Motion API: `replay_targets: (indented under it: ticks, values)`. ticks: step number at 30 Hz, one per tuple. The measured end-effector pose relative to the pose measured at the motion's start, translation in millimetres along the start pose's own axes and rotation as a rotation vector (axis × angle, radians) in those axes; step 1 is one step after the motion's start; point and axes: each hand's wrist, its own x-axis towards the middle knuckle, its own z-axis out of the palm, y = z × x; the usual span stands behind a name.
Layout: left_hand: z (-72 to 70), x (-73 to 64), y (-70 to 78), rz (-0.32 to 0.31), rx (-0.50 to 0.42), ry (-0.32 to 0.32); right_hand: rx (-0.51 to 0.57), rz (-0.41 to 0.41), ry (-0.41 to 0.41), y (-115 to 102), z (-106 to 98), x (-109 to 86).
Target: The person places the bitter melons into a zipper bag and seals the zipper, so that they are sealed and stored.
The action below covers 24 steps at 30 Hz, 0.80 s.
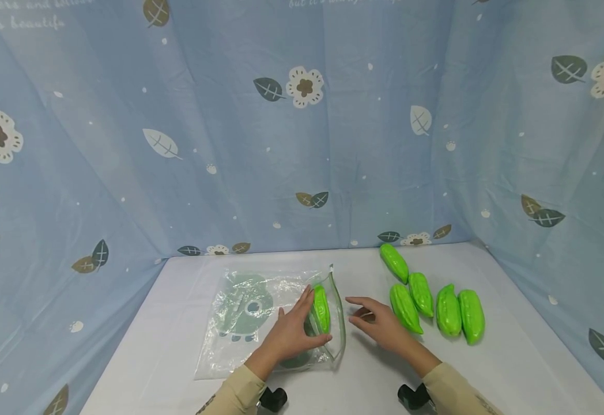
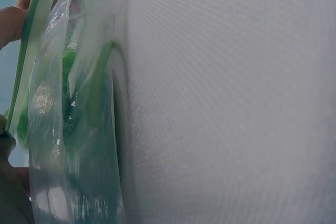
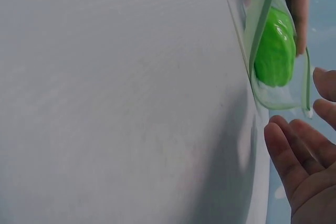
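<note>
A clear zip bag (image 1: pixel 214 349) with a green cartoon print lies flat, its green-edged mouth facing right. One glossy green, ridged, fruit-like piece (image 1: pixel 321 309) is inside, just behind the mouth. My left hand (image 1: pixel 291 333) rests at that mouth with thumb and fingers spread straight, the green piece between them in the head view. Close by on the right, my right hand (image 1: pixel 382 327) hovers beside the bag's edge, fingers loosely bent and holding nothing. In the right wrist view, the mouth gapes around the green piece (image 3: pixel 275 48), and the right fingertips (image 3: pixel 275 135) are just below it.
Several more green ridged pieces (image 1: pixel 448 311) lie on the white table (image 1: pixel 151 340) to the right of my right hand. One piece (image 1: pixel 394 263) lies farther back near the rear edge. A blue patterned curtain (image 1: pixel 302 144) stands behind and around the table.
</note>
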Motion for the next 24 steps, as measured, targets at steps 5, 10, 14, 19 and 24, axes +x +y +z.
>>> replay_targets:
  ticks: [5,10,14,19,24]
  values:
    - [0.2,0.3,0.3,-0.001,0.013,-0.002,-0.008,-0.014,-0.005,3,-8,-5.7]
    - [0.1,-0.2,0.9,-0.003,0.014,-0.003,-0.028,-0.021,0.01,3,-19,-11.5]
    - [0.5,-0.7,1.3,-0.003,0.011,-0.007,-0.037,-0.005,0.032,3,-29,-15.9]
    - [0.3,-0.6,1.6,0.0,0.016,-0.009,-0.056,-0.008,0.063,5,-41,-20.3]
    - [-0.5,-0.5,1.1,0.001,0.017,-0.012,-0.099,-0.075,0.137,6,-51,-23.1]
